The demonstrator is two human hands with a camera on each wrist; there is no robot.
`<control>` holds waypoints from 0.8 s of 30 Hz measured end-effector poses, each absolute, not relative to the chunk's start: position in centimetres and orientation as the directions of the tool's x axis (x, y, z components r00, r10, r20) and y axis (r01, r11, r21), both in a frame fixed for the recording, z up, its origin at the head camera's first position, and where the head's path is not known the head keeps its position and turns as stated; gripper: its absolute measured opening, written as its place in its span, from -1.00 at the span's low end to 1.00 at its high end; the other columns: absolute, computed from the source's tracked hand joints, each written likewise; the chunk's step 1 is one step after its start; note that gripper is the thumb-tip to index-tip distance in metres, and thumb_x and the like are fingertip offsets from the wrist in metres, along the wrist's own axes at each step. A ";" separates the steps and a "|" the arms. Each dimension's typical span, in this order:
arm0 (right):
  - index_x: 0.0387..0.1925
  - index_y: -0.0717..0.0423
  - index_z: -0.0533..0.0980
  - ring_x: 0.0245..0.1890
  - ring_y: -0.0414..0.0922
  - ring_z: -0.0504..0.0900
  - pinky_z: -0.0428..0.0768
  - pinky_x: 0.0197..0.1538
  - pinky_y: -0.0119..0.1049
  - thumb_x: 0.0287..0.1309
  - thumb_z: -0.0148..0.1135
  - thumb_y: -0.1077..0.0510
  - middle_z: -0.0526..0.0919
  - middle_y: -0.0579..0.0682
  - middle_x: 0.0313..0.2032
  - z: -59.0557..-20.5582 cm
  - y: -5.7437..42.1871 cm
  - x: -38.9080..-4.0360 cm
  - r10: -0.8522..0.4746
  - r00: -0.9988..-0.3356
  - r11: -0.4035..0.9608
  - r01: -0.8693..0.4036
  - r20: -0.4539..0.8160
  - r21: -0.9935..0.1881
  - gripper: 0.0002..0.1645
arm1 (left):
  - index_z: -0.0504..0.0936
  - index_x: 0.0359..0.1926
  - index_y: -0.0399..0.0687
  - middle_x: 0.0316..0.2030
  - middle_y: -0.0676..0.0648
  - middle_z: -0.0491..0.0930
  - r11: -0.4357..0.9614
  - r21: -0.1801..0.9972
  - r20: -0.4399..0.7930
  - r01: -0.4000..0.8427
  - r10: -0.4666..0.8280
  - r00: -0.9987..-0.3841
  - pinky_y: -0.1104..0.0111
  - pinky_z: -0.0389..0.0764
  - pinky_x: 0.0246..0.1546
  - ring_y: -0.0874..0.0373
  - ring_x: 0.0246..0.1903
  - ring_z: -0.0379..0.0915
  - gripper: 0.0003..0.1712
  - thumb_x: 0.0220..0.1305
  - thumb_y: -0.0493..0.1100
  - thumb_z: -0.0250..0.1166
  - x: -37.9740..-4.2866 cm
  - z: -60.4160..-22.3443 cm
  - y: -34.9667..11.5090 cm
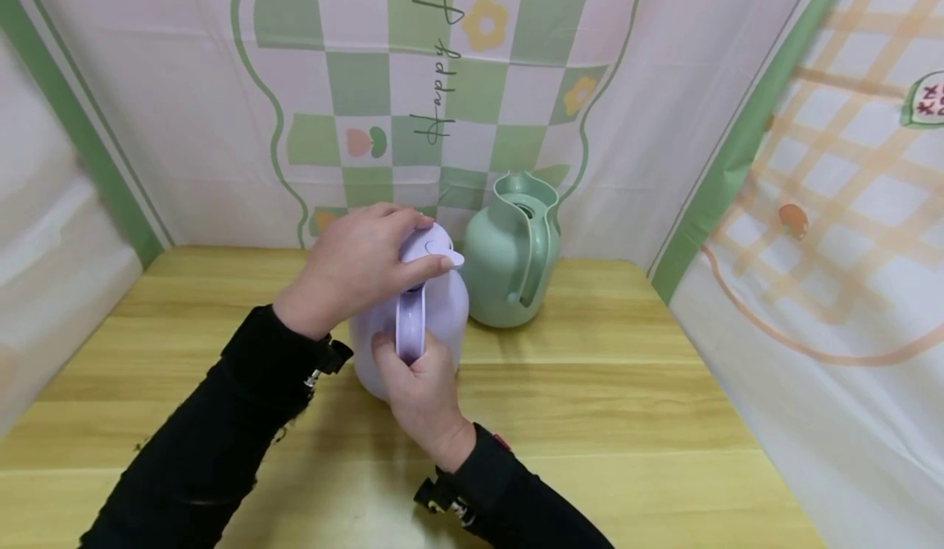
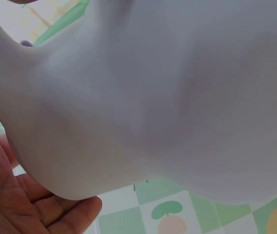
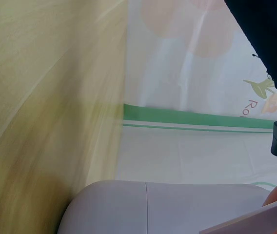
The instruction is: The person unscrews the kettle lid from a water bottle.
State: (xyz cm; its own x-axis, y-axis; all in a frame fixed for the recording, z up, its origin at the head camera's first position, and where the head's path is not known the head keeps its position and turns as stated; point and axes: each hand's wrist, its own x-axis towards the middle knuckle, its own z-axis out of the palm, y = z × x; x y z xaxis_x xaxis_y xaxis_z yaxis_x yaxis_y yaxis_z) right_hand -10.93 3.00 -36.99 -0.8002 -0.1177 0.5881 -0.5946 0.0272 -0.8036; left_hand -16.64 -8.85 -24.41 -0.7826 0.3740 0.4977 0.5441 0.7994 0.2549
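A lavender thermos jug [image 1: 451,311] stands on the wooden table, its handle [image 1: 410,324] facing me. My left hand [image 1: 354,266] grips the jug's top from the left, with the thumb by the lid's small lever [image 1: 455,258]. In the left wrist view, fingers [image 2: 70,214] curl around the edge of the jug's pale top [image 2: 128,97]. My right hand [image 1: 426,393] holds the lower part of the handle, thumb on its left side. The right wrist view catches the jug's lower body [image 3: 114,209] against the table, with a fingertip at the handle.
Just behind and to the right stands a green jug [image 1: 490,266] with a wavy rim and its handle toward me. The wooden table [image 1: 590,418] ends at a printed cloth backdrop [image 1: 413,82], with more cloth hanging along both sides.
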 end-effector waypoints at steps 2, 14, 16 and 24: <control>-0.56 0.03 0.18 -0.65 -0.17 0.17 0.22 -0.52 -0.30 0.36 0.08 0.08 0.11 -0.08 -0.65 -37.0 3.0 -11.0 -0.119 -0.798 0.027 -0.598 0.591 -0.801 -0.60 | 0.65 0.06 -0.01 -0.02 -0.05 0.64 0.808 0.245 0.509 0.535 0.363 -0.781 0.19 0.53 -0.20 0.06 -0.08 0.50 -0.19 0.15 0.52 0.09 -16.5 -24.4 -8.7; -0.56 0.03 0.19 -0.66 -0.17 0.15 0.22 -0.54 -0.32 0.37 0.07 0.08 0.11 -0.09 -0.65 -37.0 2.9 -11.0 -0.122 -0.790 0.017 -0.608 0.601 -0.794 -0.61 | 0.68 -0.11 0.03 -0.32 0.00 0.61 0.852 0.189 0.580 0.489 0.305 -0.755 0.24 0.43 -0.52 0.12 -0.39 0.44 -0.26 0.12 0.53 0.12 -16.2 -24.5 -8.1; -0.56 0.04 0.19 -0.67 -0.18 0.14 0.22 -0.54 -0.32 0.36 0.07 0.10 0.11 -0.09 -0.65 -37.0 2.9 -11.0 -0.122 -0.786 0.014 -0.612 0.606 -0.791 -0.61 | 0.68 -0.13 0.04 -0.35 0.00 0.58 0.864 0.181 0.585 0.471 0.291 -0.757 0.24 0.42 -0.55 0.12 -0.41 0.42 -0.25 0.11 0.55 0.11 -16.1 -24.5 -7.9; -0.52 0.13 0.31 -0.61 -0.21 0.26 0.28 -0.50 -0.40 0.32 0.09 0.19 0.20 -0.09 -0.61 -37.0 2.7 -10.9 -0.117 -0.792 0.018 -0.605 0.599 -0.796 -0.72 | 0.66 -0.22 0.01 -0.53 -0.01 0.44 0.895 0.137 0.631 0.424 0.251 -0.734 0.23 0.36 -0.66 0.11 -0.56 0.33 -0.24 0.07 0.57 0.12 -16.0 -24.6 -7.5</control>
State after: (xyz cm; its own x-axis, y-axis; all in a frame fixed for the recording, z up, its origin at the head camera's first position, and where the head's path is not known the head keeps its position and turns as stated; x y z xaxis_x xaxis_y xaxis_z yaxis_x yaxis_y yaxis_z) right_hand -10.94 2.74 -37.01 -0.7920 -0.1168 0.5992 -0.6050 0.0182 -0.7960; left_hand -15.96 -7.53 -24.56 -0.7339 0.2508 0.6313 0.4236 0.8954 0.1367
